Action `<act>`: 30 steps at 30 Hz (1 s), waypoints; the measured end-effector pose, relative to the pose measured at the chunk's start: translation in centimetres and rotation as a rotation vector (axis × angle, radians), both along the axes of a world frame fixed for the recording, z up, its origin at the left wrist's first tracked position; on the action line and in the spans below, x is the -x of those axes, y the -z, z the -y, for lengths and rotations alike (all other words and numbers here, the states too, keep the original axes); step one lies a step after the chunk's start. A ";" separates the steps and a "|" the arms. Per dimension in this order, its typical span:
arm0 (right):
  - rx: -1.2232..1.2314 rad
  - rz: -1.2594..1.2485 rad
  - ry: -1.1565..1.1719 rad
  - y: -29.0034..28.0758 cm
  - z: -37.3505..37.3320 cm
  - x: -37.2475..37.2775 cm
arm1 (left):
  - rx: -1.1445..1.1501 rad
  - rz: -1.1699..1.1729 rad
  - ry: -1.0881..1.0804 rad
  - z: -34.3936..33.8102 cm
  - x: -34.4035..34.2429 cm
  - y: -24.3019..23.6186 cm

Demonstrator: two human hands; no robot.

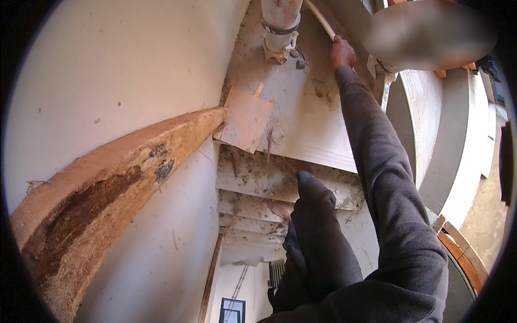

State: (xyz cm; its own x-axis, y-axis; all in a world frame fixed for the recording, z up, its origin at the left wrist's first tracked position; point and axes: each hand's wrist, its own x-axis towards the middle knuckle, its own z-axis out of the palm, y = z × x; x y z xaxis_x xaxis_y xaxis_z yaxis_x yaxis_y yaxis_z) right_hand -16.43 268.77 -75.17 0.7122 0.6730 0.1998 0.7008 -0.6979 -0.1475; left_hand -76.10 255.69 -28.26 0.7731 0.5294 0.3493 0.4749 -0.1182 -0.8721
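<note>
My right arm, in a dark grey sleeve, stretches up from the lower right. At its end my right hand (343, 52) is closed around a pale, slim pole (322, 20). The pole runs up past the top edge, and its far end is out of view. Beyond my fingers only a short bit of it shows. A dusty landing (307, 121) lies below the hand. My left hand is not in view.
A rough timber beam (124, 156) juts along the left wall (124, 59). Near its end lies a dusty pinkish board (247, 118). A wide pipe (281, 27) stands at the top. Dirty steps (253, 207) descend beside my leg (323, 231).
</note>
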 end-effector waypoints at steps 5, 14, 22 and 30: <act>0.101 0.006 -0.166 -0.1 5.1 6.1 | -0.054 0.249 0.258 -1.8 0.9 1.2; 0.243 -0.052 -0.360 -4.3 16.9 11.7 | 0.002 0.410 0.026 1.1 4.9 1.7; 0.075 -0.264 -0.412 -7.6 21.3 11.9 | 0.026 0.350 -0.079 1.3 4.5 1.2; 0.117 -0.108 -0.151 -4.1 11.8 8.2 | 0.094 0.372 0.090 0.3 2.2 1.3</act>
